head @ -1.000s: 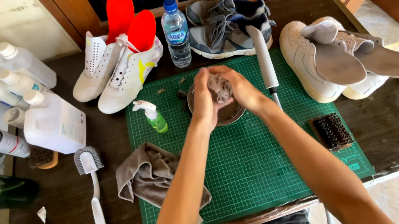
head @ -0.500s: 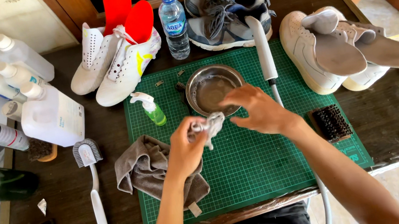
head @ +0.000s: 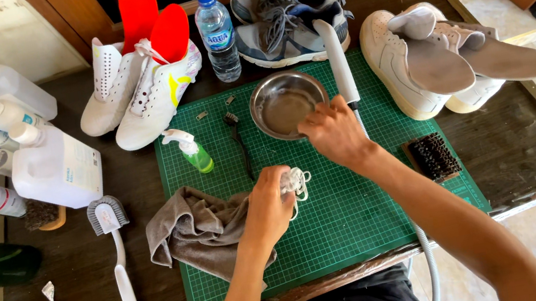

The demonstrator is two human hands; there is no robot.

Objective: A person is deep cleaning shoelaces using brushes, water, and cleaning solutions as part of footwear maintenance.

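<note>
While the bundle of white shoelaces (head: 296, 182) hangs bunched over the green gridded cutting mat (head: 361, 222), we see the left hand (head: 269, 205) closed around it, fingers curled tight on the laces, loops spilling out to the right of the fist. Just above and to the right, the right hand (head: 332, 133) sits at the near rim of the round steel bowl (head: 285, 103); its fingers are bent, and we cannot tell whether it grips anything. Left of the fist lies a crumpled grey cloth (head: 198, 230), touching the wrist. Further up the mat stands a small green spray bottle (head: 191, 153), with a thin black brush (head: 238, 141) beside it. To the right, a dark bristle block (head: 433, 156) rests at the mat's edge, and beyond it a pair of white sneakers with loose insoles (head: 429, 63). At the back we have grey running shoes (head: 289, 18), a clear water bottle (head: 217, 34) and white boots with red insoles (head: 139, 85). Far left, white jugs (head: 54, 166) and a white-handled brush (head: 118, 258) lie on the dark wooden table (head: 524, 142)
</note>
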